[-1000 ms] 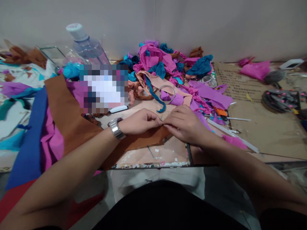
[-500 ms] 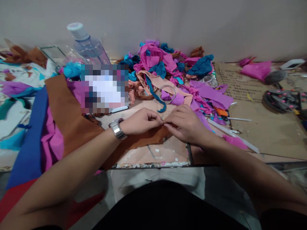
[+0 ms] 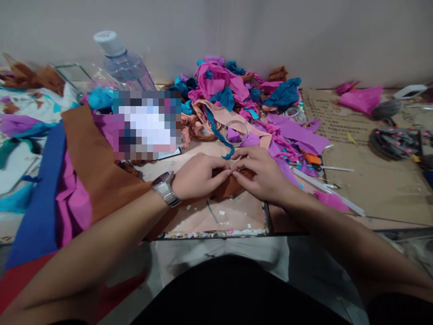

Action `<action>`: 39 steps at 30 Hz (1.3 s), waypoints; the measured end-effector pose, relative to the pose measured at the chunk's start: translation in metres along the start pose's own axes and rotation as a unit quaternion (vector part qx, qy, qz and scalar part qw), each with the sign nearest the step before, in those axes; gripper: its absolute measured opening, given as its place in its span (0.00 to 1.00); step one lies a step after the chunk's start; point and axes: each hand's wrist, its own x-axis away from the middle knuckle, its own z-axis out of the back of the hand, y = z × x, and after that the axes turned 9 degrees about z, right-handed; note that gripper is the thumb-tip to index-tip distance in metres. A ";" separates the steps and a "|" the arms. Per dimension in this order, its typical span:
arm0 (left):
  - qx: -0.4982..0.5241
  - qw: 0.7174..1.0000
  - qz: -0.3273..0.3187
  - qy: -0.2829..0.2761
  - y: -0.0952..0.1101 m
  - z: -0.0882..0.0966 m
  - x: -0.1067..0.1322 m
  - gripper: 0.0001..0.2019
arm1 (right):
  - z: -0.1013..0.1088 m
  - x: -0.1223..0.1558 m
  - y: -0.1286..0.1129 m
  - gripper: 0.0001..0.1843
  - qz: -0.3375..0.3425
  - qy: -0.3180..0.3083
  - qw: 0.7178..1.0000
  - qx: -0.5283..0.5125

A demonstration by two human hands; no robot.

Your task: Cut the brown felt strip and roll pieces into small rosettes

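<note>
A long brown crepe paper strip (image 3: 96,158) runs from the left side of the table to my hands. My left hand (image 3: 201,176), with a metal watch on the wrist, pinches the strip's folded end between thumb and fingers. Right beside it, my right hand (image 3: 262,174) pinches the same brown end, fingers bent and tips almost touching the left thumb. Part of the paper is hidden beneath both hands. Just beyond the fingertips lie a twisted teal paper strip (image 3: 219,133) and a clear ring (image 3: 236,133).
Crumpled pink and teal paper scraps (image 3: 223,83) are heaped against the wall. A clear bottle (image 3: 126,67) with a white cap stands at back left, near a blurred-out phone (image 3: 169,154). White sticks (image 3: 345,201) and a cardboard sheet (image 3: 358,180) lie right; blue paper (image 3: 37,207) hangs left.
My left hand has turned slightly, its thumb now stretched toward the right fingertips. The right fingers have spread and shifted a little. The brown end between them has been folded or gathered closer.
</note>
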 end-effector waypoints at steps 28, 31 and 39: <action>-0.075 0.993 -0.082 0.035 -0.006 -0.004 0.000 0.13 | 0.011 -0.002 -0.005 0.03 -0.011 -0.030 0.999 -0.013; -0.030 0.997 -0.065 0.015 -0.006 0.001 0.000 0.13 | 0.011 -0.002 -0.003 0.03 -0.013 -0.026 0.999 -0.015; 0.018 0.999 -0.007 -0.028 -0.017 0.014 -0.006 0.12 | 0.012 -0.001 0.001 0.04 -0.026 -0.020 0.999 -0.008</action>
